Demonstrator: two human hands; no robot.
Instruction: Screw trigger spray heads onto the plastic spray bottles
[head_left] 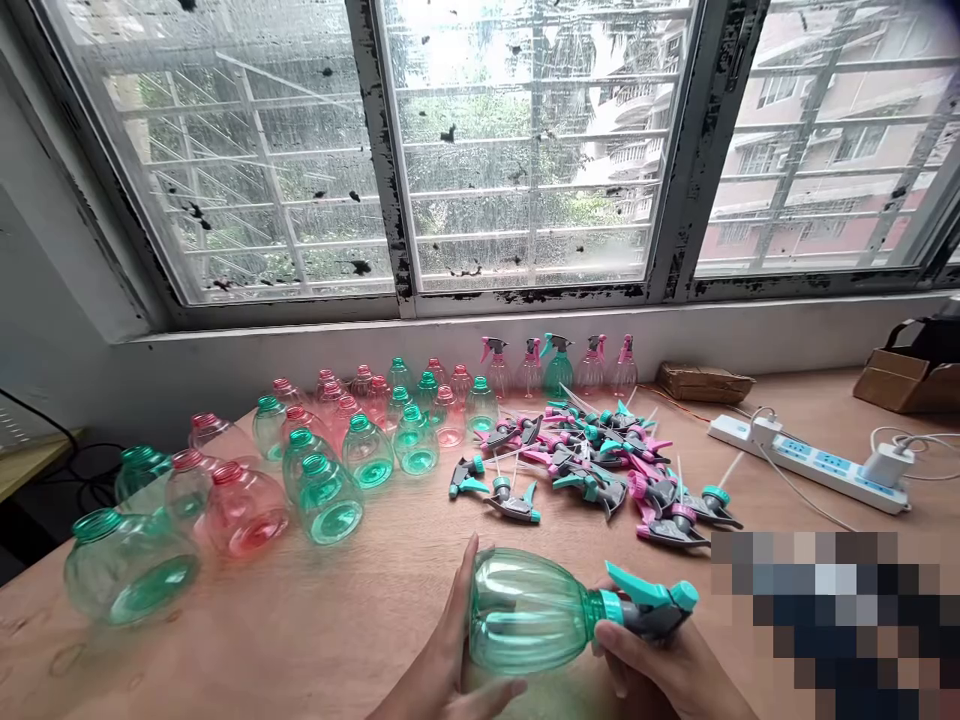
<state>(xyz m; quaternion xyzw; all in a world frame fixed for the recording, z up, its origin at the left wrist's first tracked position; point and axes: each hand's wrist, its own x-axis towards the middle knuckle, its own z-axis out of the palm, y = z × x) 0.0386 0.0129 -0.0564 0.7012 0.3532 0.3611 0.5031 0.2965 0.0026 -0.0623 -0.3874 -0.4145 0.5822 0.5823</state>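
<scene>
Left hand (450,650) is cradling the base end of a green bottle (532,610), lying sideways above the near surface (300,650); right hand (667,660) is gripping its spray head (660,608) around the collar. Head is sitting on the neck; how tightly, I cannot tell. Far side: 5 fitted bottles (559,372) are standing near the wall. Left: many green and red open bottles (330,505) are remaining; mid-right, loose sprayers (592,487) are lying heaped. Right: a power strip (817,460) is feeding plugs. Daylight is entering through grimy windows (525,130).
</scene>
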